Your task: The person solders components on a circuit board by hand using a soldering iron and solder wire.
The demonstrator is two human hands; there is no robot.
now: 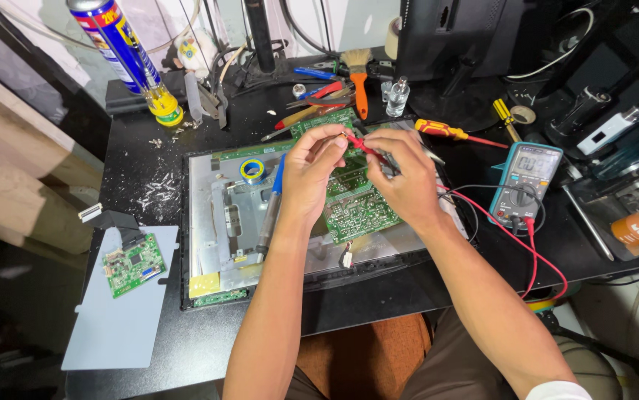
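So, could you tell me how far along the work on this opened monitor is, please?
Done: the monitor chassis lies open and a small green board sits detached on a grey sheet. In hand: the left hand and right hand hold red probes over the green circuit board, multimeter on. Left: the boards remain exposed, nothing reassembled.

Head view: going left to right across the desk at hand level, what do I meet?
Small green board on a grey sheet → solder spool → left hand → right hand, holding a red probe → multimeter.
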